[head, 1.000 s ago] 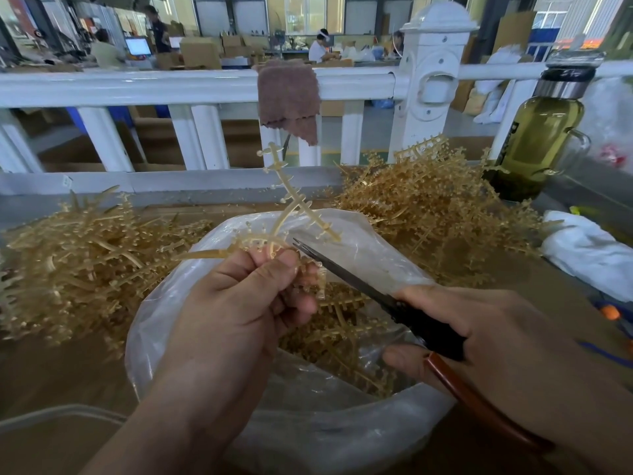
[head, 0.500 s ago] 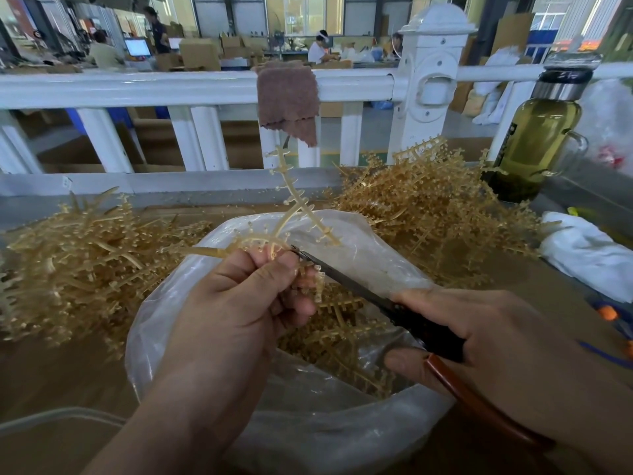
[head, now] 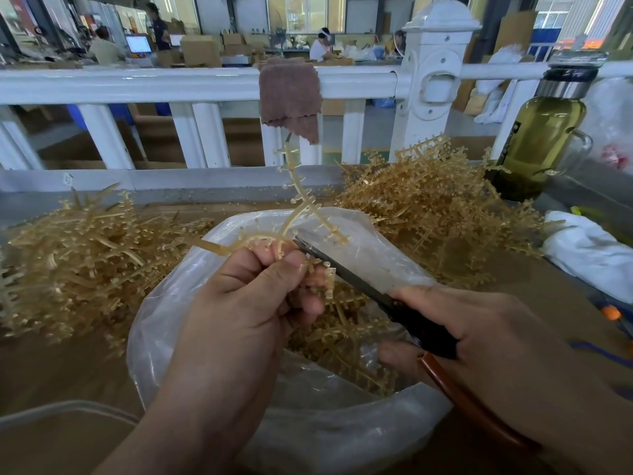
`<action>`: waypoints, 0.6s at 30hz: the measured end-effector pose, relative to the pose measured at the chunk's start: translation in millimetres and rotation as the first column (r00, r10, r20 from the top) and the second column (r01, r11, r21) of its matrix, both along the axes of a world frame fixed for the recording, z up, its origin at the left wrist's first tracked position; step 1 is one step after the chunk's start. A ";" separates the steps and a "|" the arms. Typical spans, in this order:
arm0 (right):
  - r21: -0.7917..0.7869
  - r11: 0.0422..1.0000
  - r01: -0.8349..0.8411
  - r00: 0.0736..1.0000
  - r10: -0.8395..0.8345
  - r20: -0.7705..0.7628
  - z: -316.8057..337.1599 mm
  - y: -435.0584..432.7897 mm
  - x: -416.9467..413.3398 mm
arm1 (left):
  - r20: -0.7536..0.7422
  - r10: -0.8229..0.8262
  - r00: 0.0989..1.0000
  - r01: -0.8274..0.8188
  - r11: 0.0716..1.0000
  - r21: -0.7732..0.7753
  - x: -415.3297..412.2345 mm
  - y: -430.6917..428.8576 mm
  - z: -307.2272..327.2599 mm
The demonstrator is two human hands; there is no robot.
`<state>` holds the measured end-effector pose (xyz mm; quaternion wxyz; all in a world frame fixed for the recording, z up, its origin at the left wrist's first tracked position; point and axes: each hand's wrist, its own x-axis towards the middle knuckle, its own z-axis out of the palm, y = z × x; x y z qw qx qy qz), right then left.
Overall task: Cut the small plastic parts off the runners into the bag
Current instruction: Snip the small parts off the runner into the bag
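Seen from the head camera, the cutting step looks under way on one runner [head: 297, 186], which is held up over the open mouth of the bag [head: 373, 241]. The left hand [head: 246, 303] grips the runner's lower stem. Its thumb and curled fingers are closed round the stem, the knuckles face the camera, and the forearm comes up from the lower edge. The runner's branches fan upward and to the right, and small parts [head: 334, 231] are attached along them.

The right hand [head: 496, 337] comes in from the right, with its fingers wrapped round the handles of the scissors [head: 346, 274]. The blade slants up and left across the bag, and its tip touches the runner just beside the left thumb. I cannot tell how far apart the blades stand.

The next move is probably a squeeze of the handles with the blades set close against a part's stub. The runner should stay above the bag's mouth so that the piece drops in, and the thumb is near enough to the tip to need care.

A heap of tan pieces [head: 342, 334] already lies in the bag. Piles of runners [head: 78, 255] lie on the table [head: 51, 365] on both sides of the bag, so much of the work seems left to do.
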<state>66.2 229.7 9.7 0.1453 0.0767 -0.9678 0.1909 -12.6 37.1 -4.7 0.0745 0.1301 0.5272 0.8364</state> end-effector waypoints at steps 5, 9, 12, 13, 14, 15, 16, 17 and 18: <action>0.008 1.000 -0.011 0.999 0.011 0.040 1.1 0.7 0.3 | -0.003 0.011 1.000 -0.011 1.000 -0.008 -1.1 1.7 -2.3; 0.015 1.000 -0.020 0.999 0.019 0.046 0.6 1.3 -0.7 | -0.005 0.001 1.000 -0.001 1.000 0.011 -0.5 1.7 -3.1; 0.004 1.000 -0.021 0.999 0.021 0.042 -0.2 0.1 -0.7 | 0.007 -0.007 1.000 0.007 0.999 0.032 -0.2 2.1 -3.2; 0.003 1.000 -0.023 0.999 0.023 0.043 -0.6 -0.2 -0.5 | 0.010 -0.009 1.000 0.009 0.999 0.034 0.0 2.3 -3.4; 0.002 1.000 -0.026 0.999 0.026 0.041 -1.0 -0.1 -0.4 | 0.015 -0.010 1.000 0.010 0.999 0.034 0.0 2.4 -3.8; -0.001 1.000 -0.029 0.999 0.029 0.041 -1.2 0.1 -0.8 | 0.018 -0.010 1.000 0.010 0.999 0.032 -0.2 2.6 -4.3; -0.006 0.999 -0.033 0.999 0.033 0.043 -1.5 0.2 -1.1 | 0.020 -0.009 1.000 0.008 1.000 0.027 -0.4 2.4 -4.6; -0.012 0.999 -0.037 0.998 0.037 0.048 -1.6 0.6 -1.6 | 0.019 -0.006 1.000 0.005 1.000 0.020 -0.6 2.3 -4.8; -0.015 0.999 -0.041 0.998 0.042 0.053 -1.9 1.4 -1.9 | 0.019 -0.002 1.000 0.002 1.000 0.012 -0.7 2.2 -4.6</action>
